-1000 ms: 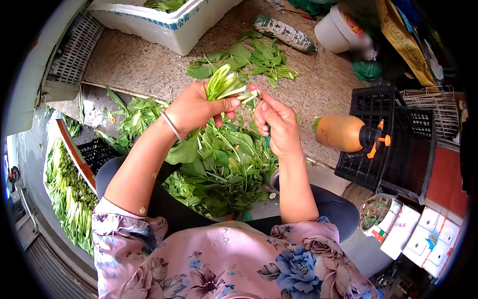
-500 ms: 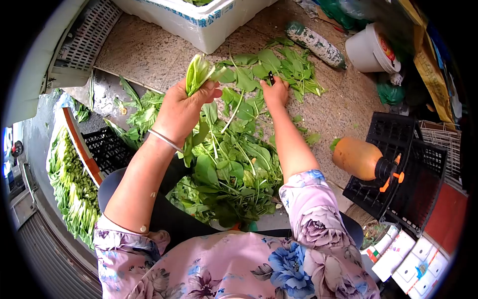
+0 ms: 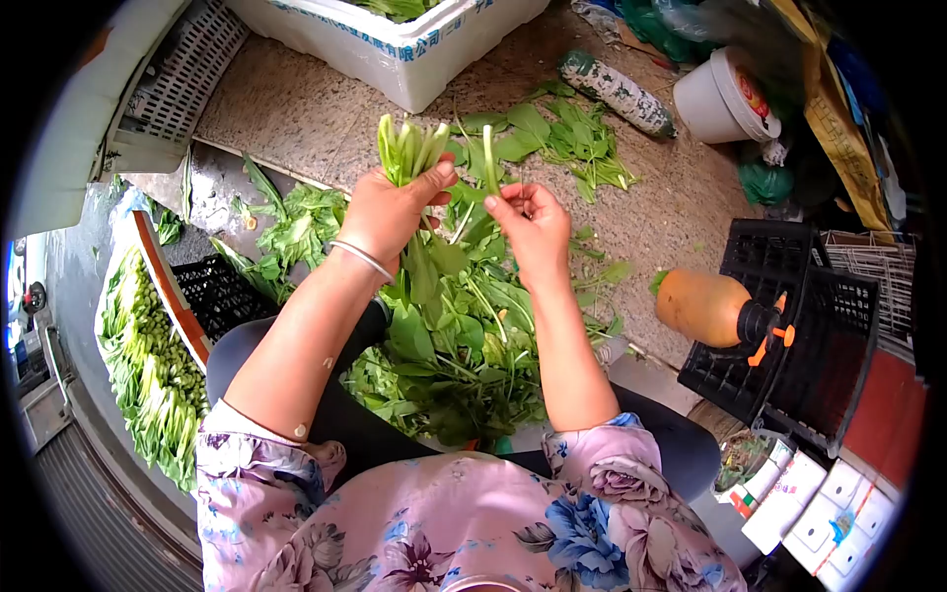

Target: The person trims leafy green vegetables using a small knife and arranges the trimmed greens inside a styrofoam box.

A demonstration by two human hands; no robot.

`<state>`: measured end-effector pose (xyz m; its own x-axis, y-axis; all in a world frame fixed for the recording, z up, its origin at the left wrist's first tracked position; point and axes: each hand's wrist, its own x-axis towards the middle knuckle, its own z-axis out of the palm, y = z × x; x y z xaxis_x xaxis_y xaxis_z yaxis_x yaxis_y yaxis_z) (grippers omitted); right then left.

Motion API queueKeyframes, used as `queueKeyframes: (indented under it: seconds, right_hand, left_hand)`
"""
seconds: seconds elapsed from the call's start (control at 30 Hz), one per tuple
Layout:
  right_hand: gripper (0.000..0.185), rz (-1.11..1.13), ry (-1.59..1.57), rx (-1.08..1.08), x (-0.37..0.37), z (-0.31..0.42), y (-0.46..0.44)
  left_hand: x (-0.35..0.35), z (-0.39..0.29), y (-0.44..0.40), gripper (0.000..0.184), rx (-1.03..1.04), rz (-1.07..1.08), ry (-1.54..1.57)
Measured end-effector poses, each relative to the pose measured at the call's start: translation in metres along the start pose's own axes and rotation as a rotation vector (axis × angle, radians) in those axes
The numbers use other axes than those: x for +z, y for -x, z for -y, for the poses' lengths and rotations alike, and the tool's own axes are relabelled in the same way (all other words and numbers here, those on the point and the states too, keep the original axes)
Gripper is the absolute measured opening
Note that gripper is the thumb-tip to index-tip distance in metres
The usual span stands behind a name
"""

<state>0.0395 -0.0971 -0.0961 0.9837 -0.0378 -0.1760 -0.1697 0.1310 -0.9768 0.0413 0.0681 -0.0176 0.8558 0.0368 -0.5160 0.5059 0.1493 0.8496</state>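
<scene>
Two bare hands in play: the left hand (image 3: 395, 215) wraps closed around a bunch of slim pale-green stems (image 3: 409, 153), while the right hand (image 3: 538, 232), now back from the loose dark-green leaves (image 3: 587, 143) on the speckled brown stone desk (image 3: 306, 113), pinches a single pale-green stalk (image 3: 490, 163) nearby. Both lots sit over the desk's near edge, ends pointing toward its far edge, long axes nearly parallel.

pink short-sleeved floral top (image 3: 459, 513), blue and mauve blooms, silvery bangle (image 3: 363, 259), dark trousers (image 3: 666, 439)
</scene>
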Motion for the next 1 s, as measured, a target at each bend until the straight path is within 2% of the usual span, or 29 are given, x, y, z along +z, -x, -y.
queueKeyframes:
  seconds: [0.1,0.17,0.2,0.23,0.27,0.3,0.37,0.4,0.53,0.9,1.0]
  right_hand:
    - [0.016,0.014,0.041,-0.062,0.004,0.017,0.03]
    - [0.019,0.113,0.109,-0.009,-0.007,0.027,0.042]
    - [0.02,0.091,0.068,0.009,-0.012,0.031,0.044]
    - [0.023,0.069,0.025,0.029,-0.018,0.037,0.045]
    - [0.034,0.082,0.056,0.016,-0.026,0.043,0.046]
    - [0.034,0.071,0.057,0.017,-0.03,0.05,0.047]
    - [0.045,0.287,-0.372,0.137,-0.037,0.063,0.048]
    - [0.05,0.337,-0.377,0.144,-0.038,0.066,0.049]
    - [0.05,0.435,-0.333,0.111,-0.039,0.071,0.049]
    - [0.04,0.525,-0.451,0.143,-0.046,0.058,0.042]
    - [0.038,0.516,-0.398,0.137,-0.042,0.06,0.039]
  left_hand:
    - [0.009,0.007,0.005,0.025,0.013,0.127,-0.02]
    - [0.014,0.005,0.011,0.023,0.015,0.161,-0.024]
    - [0.014,0.005,0.013,0.022,0.029,0.213,-0.047]
    - [0.016,0.005,0.016,0.021,0.041,0.264,-0.069]
    - [0.018,0.003,0.021,0.022,0.005,0.318,-0.006]
    - [0.019,0.002,0.024,0.022,0.001,0.328,-0.008]
    - [0.02,-0.001,0.027,0.019,-0.078,0.396,-0.036]
    - [0.019,-0.001,0.028,0.02,-0.098,0.422,-0.035]
    - [0.019,0.004,0.024,0.024,-0.043,0.551,-0.086]
    - [0.027,-0.002,0.022,0.023,-0.08,0.544,0.02]
    - [0.03,-0.004,0.022,0.026,-0.097,0.529,-0.008]
